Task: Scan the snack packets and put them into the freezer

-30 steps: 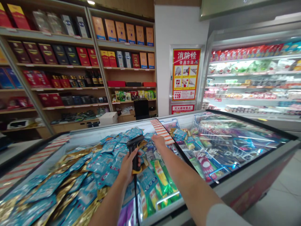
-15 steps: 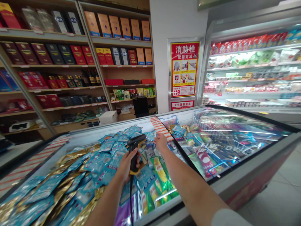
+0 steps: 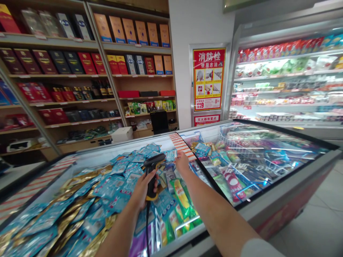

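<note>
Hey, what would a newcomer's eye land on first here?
Probably the black-and-yellow scanner in the left hand, near the middle, over blue and gold packets heaped in the chest freezer. Next, perhaps the red-and-yellow poster on the wall behind, then the lit display fridge at right.

Brightest at right, under a white glow from inside the fridge (image 3: 268, 34), nearly washed out along the middle rows. Dimmer and warmer at left, with deep shadow at the backs of the wooden shelves (image 3: 60, 40). Streaked with white reflections across the freezer's glass lid (image 3: 289, 149); glinting on the shiny packets (image 3: 107, 185). Clear enough near the middle to read large print on the red poster (image 3: 207, 78). Soft and smeared toward the lower left; stretched and leaning near both sides.
</note>
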A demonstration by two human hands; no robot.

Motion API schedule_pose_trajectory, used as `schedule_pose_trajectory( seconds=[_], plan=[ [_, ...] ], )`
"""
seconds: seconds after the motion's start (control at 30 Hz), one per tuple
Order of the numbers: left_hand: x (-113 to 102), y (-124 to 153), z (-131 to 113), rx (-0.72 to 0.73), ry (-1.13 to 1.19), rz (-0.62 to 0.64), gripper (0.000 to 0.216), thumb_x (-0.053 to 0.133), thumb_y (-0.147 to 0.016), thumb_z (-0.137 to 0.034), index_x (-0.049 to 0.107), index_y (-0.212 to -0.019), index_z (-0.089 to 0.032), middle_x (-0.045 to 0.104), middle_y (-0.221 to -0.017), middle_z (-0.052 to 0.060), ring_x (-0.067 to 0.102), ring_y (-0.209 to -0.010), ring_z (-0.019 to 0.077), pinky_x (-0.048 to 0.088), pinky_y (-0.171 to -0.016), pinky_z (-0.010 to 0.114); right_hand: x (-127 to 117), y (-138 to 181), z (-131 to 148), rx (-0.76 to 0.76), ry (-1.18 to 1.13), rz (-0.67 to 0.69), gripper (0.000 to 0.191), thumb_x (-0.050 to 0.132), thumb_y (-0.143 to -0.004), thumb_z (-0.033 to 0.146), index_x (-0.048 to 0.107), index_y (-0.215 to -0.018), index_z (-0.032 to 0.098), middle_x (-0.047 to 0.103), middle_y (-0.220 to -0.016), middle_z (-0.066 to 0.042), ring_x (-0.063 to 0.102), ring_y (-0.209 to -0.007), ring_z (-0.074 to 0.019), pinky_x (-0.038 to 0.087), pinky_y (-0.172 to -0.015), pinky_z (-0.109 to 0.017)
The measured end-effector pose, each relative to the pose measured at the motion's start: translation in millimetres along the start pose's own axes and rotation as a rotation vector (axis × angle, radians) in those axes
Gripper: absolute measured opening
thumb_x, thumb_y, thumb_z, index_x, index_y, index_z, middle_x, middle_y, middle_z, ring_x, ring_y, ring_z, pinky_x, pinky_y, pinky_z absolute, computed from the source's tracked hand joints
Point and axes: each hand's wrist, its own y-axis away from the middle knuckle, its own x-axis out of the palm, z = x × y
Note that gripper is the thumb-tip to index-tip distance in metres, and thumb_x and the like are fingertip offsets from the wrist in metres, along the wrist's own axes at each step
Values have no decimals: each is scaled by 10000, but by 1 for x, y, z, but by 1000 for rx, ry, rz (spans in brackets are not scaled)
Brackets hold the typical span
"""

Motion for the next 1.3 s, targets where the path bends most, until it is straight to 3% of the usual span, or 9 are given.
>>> schedule_pose_trajectory(
  seconds=[0.17, 0.3, 0.53, 0.7, 0.87, 0.93, 1.0, 1.17, 1.3],
  plan=[
    [0, 1, -1, 13, 4, -2, 417, 767, -687, -542, 636, -708, -146, 549, -500, -11, 463, -393, 85, 347, -384, 181, 1, 1, 1, 26, -77, -2, 384, 512, -773, 126, 610, -1139, 195, 676, -920, -46, 670, -690, -171, 553, -671, -287],
    [-1, 1, -2, 7, 10, 3, 448, 778, -668, -566, 646, -753, -147, 556, -506, -13, 472, -393, 90, 341, -384, 184, -9, -6, 4, 85, -227, -141, 412, 483, -802, 133, 590, -1198, 176, 689, -1008, -77, 683, -659, -164, 549, -666, -284],
    [0, 3, -6, 3, 81, -22, 509, 828, -601, -524, 665, -895, -143, 573, -545, -27, 466, -398, 91, 334, -370, 193, -42, -33, -8, 125, -228, -384, 515, 437, -850, 214, 564, -1338, 110, 714, -1124, -137, 700, -993, -221, 546, -792, -289],
    [-1, 3, -7, 17, 178, -40, 552, 844, -584, -477, 675, -994, -149, 617, -644, -11, 463, -429, 81, 351, -379, 200, -42, -37, -15, 87, -125, -398, 573, 402, -879, 262, 497, -1436, 166, 675, -1268, -120, 666, -1114, -221, 526, -893, -326],
    [-1, 4, -8, -22, 169, -47, 550, 832, -578, -507, 663, -965, -155, 586, -588, -31, 460, -401, 84, 320, -375, 200, -47, -28, -4, 88, -90, -373, 671, 358, -837, 142, 373, -1507, 127, 603, -1358, -147, 668, -1105, -206, 535, -850, -290],
    [-2, 4, -8, -33, 159, -47, 536, 832, -571, -523, 652, -919, -157, 570, -564, -37, 463, -398, 88, 319, -379, 201, -49, -22, 3, 26, -50, -406, 635, 368, -831, 117, 430, -1463, 108, 577, -1379, -162, 646, -1133, -209, 509, -916, -300],
    [-2, 4, -8, -39, 151, -43, 516, 828, -575, -534, 639, -875, -159, 559, -546, -37, 465, -400, 90, 322, -383, 200, -46, -15, 9, -65, 16, -361, 540, 397, -848, 123, 534, -1370, 115, 610, -1331, -157, 629, -1137, -215, 469, -979, -314],
    [-3, 3, -7, -7, 156, -30, 453, 810, -622, -504, 641, -856, -155, 574, -566, -26, 466, -411, 86, 331, -396, 196, -18, 8, 17, -231, 231, 57, 269, 504, -918, 264, 708, -1076, 189, 739, -1047, -82, 657, -989, -215, 469, -914, -312],
    [-3, 2, -5, -26, 134, -15, 454, 798, -634, -547, 636, -773, -146, 545, -528, -23, 470, -413, 90, 322, -392, 191, 5, 19, 22, -193, 497, 175, 410, 505, -940, 482, 733, -759, 194, 743, -886, -147, 664, -955, -303, 461, -883, -398]
  ],
)
